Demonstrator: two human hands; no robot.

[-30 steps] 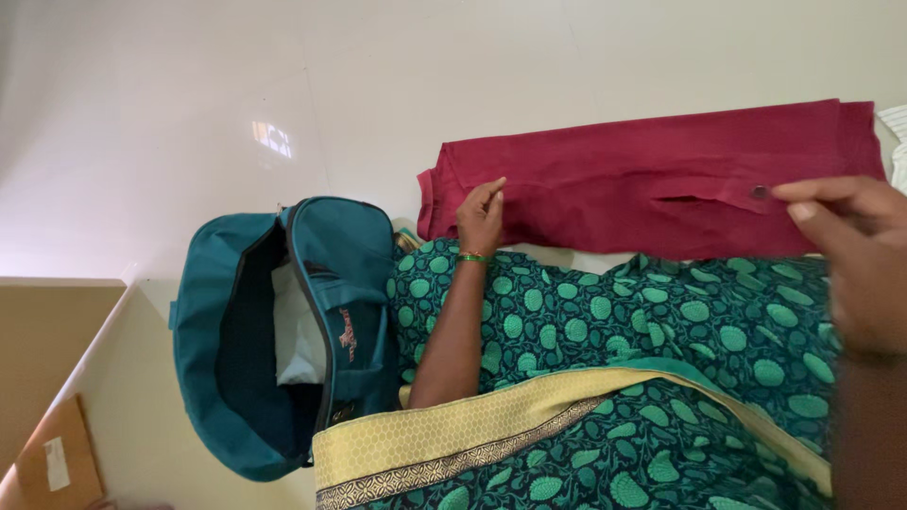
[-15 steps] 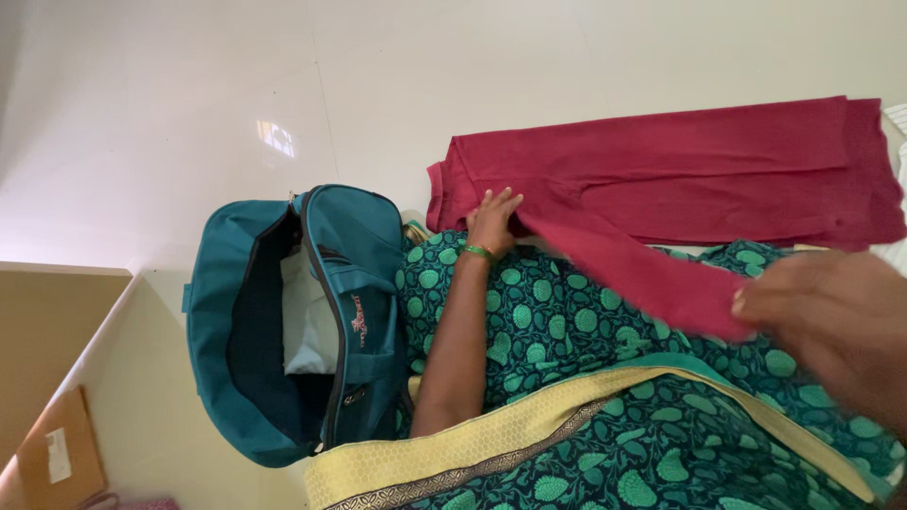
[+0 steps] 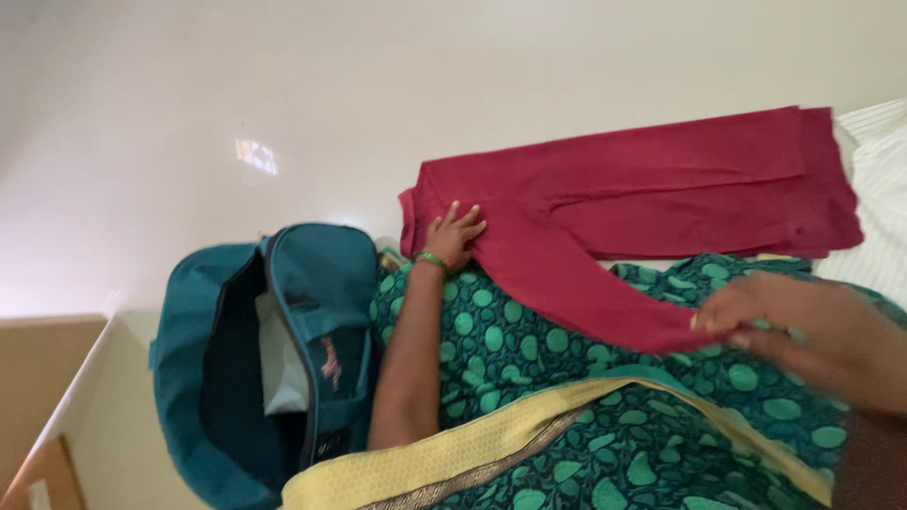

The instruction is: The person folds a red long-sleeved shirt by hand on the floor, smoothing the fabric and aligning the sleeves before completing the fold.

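A pair of maroon trousers [image 3: 661,179] lies stretched across the pale floor and the edge of my lap. My left hand [image 3: 453,236], with a green bangle at the wrist, rests flat with spread fingers on the trousers near their left end. My right hand [image 3: 803,326] pinches the end of one trouser leg, which runs diagonally across my green patterned sari [image 3: 529,349] from the left hand. The other leg stays flat on the floor.
An open teal bag [image 3: 331,283] stands by my left arm with white cloth [image 3: 279,368] inside. A white striped cloth [image 3: 879,198] lies at the right edge. A brown cardboard piece [image 3: 33,477] and a tan wall surface [image 3: 47,378] are at the lower left.
My right hand took the near trouser leg at its far end and pulled it down across my lap. My left hand went from pinching the cloth to lying flat on it.
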